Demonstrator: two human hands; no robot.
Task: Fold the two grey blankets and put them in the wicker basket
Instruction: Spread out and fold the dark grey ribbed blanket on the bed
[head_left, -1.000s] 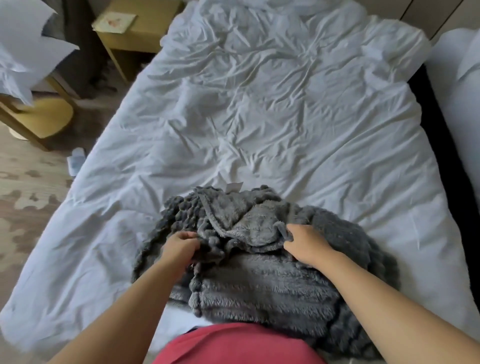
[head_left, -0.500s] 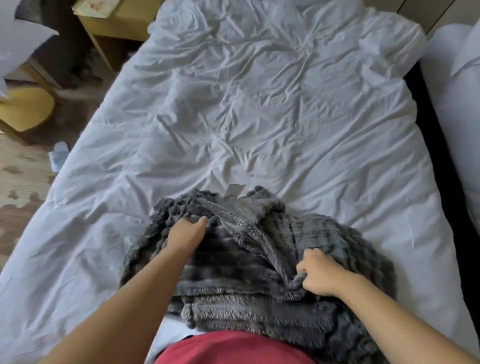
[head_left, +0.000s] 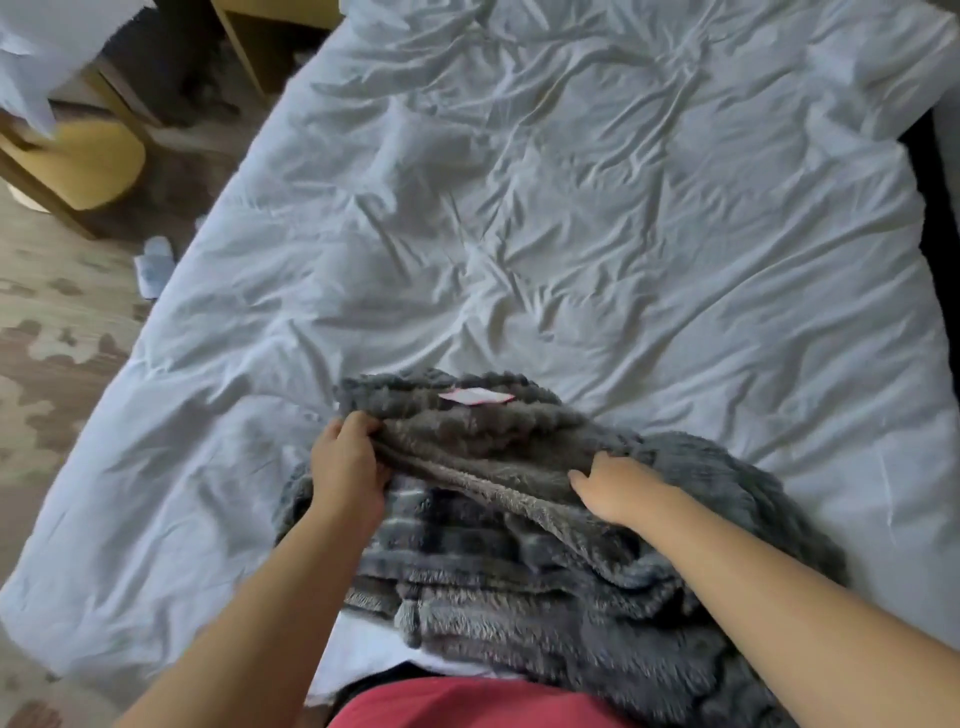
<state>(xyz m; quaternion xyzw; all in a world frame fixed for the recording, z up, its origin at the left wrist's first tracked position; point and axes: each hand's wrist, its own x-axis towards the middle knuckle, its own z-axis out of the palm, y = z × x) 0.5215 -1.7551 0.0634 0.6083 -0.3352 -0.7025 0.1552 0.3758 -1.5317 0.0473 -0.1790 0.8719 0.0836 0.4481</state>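
A heap of grey fluffy blanket (head_left: 524, 582) lies crumpled at the near end of the white bed (head_left: 571, 234). A white label (head_left: 475, 397) shows on its far edge. My left hand (head_left: 347, 467) grips the upper layer at its left side. My right hand (head_left: 615, 488) holds the same layer's edge further right, fingers curled into the fabric. The layer between the hands is lifted and stretched over a striped grey part below. I cannot tell whether the heap is one blanket or two. No wicker basket is in view.
A yellow chair (head_left: 78, 156) and a wooden table leg (head_left: 244, 57) stand on the patterned floor left of the bed. A small pale object (head_left: 155, 262) lies on the floor by the bed's edge. A dark gap (head_left: 940, 218) runs along the bed's right side.
Both hands have shifted on the heap: the left has moved out to the left edge, the right has taken the layer's edge further right. The upper layer is now pulled wider between them.
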